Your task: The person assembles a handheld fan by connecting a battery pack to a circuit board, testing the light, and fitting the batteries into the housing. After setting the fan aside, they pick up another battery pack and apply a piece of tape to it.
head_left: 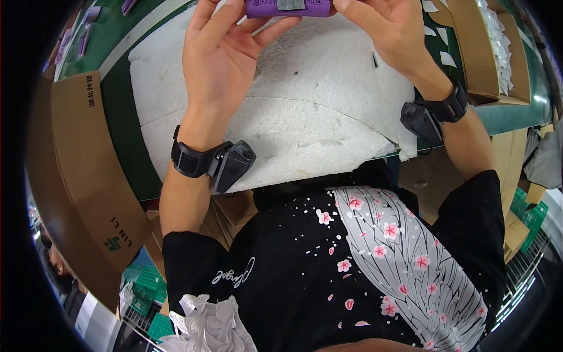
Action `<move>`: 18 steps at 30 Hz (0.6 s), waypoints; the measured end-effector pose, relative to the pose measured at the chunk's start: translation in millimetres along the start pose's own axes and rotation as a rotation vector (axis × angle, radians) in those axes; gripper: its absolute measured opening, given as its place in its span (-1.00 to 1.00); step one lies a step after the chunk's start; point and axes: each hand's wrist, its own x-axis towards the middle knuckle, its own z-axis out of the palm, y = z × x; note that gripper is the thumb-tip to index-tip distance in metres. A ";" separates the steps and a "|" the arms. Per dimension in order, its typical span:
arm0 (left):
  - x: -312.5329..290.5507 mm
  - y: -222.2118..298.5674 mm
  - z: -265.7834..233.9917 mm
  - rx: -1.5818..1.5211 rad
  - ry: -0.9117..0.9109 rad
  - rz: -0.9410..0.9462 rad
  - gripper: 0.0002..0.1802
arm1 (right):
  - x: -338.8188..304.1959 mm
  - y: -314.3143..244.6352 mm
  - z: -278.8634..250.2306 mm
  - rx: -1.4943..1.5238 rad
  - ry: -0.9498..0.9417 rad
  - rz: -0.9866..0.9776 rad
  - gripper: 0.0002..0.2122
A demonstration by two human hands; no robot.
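Observation:
At the top edge of the head view, both hands hold a purple shrink-wrapped battery pack [319,9], lying crosswise and partly cut off by the picture edge. A grey rectangular pad [291,4] sits on its near side. My left hand [220,64] has its fingers closed at the pack's left end, palm turned up. At the right end, the thumb and fingers of my right hand [394,38] grip it; some fingertips are out of view. Beneath the hands lies a white foam sheet [328,123], cracked across and chipped at its near edge.
On the right stands an open cardboard box [478,64] holding white pieces [497,50]. White slips [447,58] lie beside it on the green table. A large cardboard box [88,152] stands at the left. More purple packs [85,38] lie far left.

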 end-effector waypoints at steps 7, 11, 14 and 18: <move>-4.1 -2.3 46.4 0.188 0.332 0.014 -0.79 | 5.5 -31.9 16.7 -0.156 0.160 0.357 -0.93; -3.5 -3.5 42.0 0.204 0.311 0.028 -0.76 | 7.2 -34.9 18.1 -0.104 0.173 0.367 -0.87; -1.4 -4.5 43.4 0.212 0.298 0.029 -0.76 | 4.2 -18.6 8.8 -0.045 0.132 0.247 -0.82; 12.4 -24.8 16.9 -0.068 0.019 0.089 -0.75 | 4.9 -16.5 11.9 -0.076 0.059 0.138 -0.75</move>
